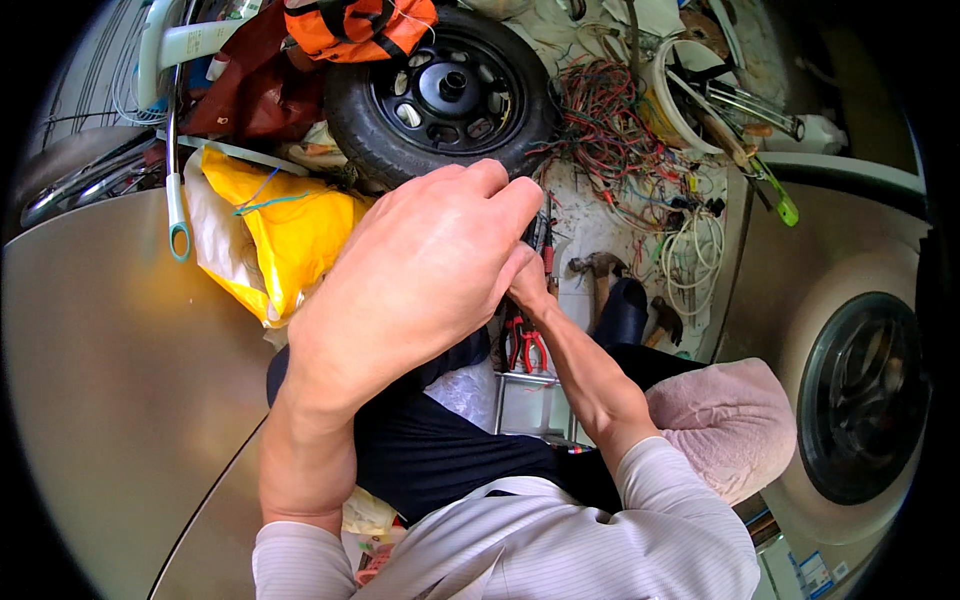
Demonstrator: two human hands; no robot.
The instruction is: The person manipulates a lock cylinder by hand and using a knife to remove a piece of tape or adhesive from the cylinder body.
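Observation:
My left hand is raised close in the middle of the view, back upward, with its fingers curled down. Whatever lies between them is hidden. Just beyond its thumb side, my right hand is partly covered by it; its visible fingers are bent together, and I cannot make out what they hold. The hands meet or overlap in front of a black wheel with a tyre. Below them on the floor lie red-handled pliers. A claw hammer lies to the right of my right hand.
A tangle of red and black wires and a coiled white cable lie right of the wheel. A white bucket holds tools. At left are a yellow bag and a brown panel. A front-loading washer door stands right.

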